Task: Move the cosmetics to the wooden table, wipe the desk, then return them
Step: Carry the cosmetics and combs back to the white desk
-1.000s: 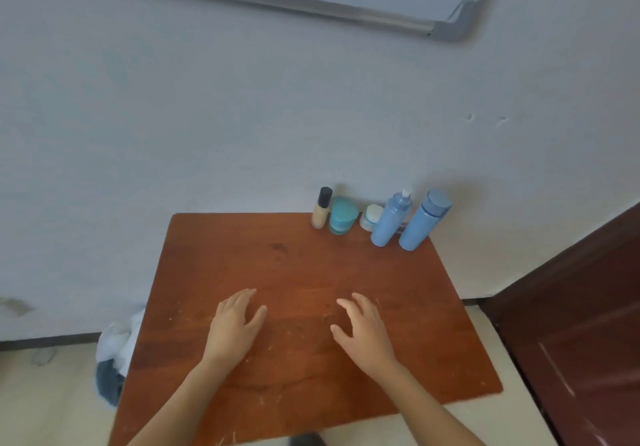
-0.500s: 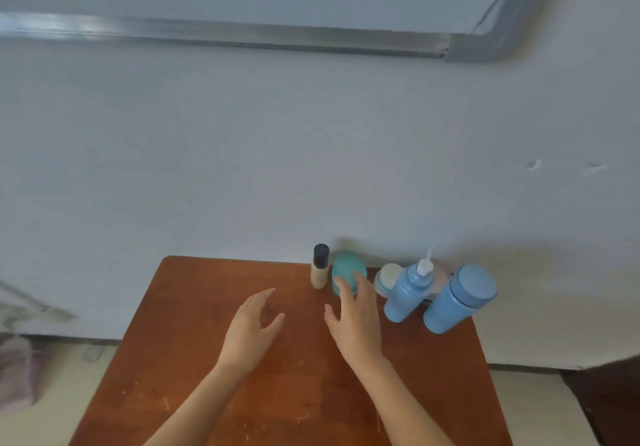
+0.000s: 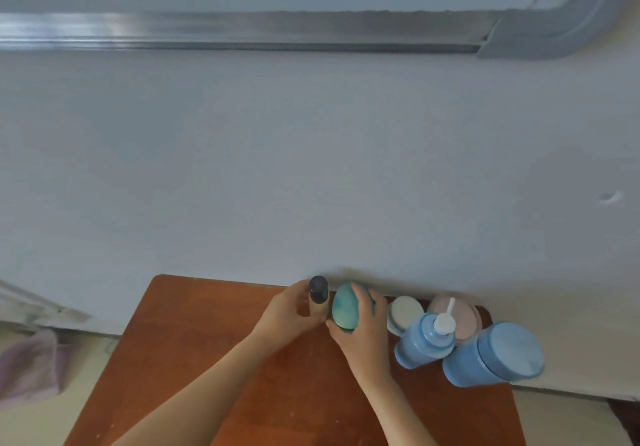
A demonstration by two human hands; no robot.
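My L hand (image 3: 290, 314) grips the foundation bottle (image 3: 318, 297), R hand (image 3: 364, 333) wraps the teal jar (image 3: 345, 309), both at back edge of red-brown wood table (image 3: 214, 359) by white wall (image 3: 311, 168), whiteboard frame (image 3: 242, 31) above.

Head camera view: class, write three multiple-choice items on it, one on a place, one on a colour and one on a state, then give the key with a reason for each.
1. Where does the blue pump bottle stand?
A) at the far right of the table, near the wall
B) at its near left corner
C) on the floor

2. What colour is the cap of the small bottle?
A) white
B) black
C) red

3. What is the right hand doing?
A) lying flat on the table
B) gripping the teal jar
C) hanging below the table

Key:
1 A, it stands in the group of cosmetics by the wall.
2 B, the dark cap shows above the left hand.
3 B, its fingers curl round the jar.
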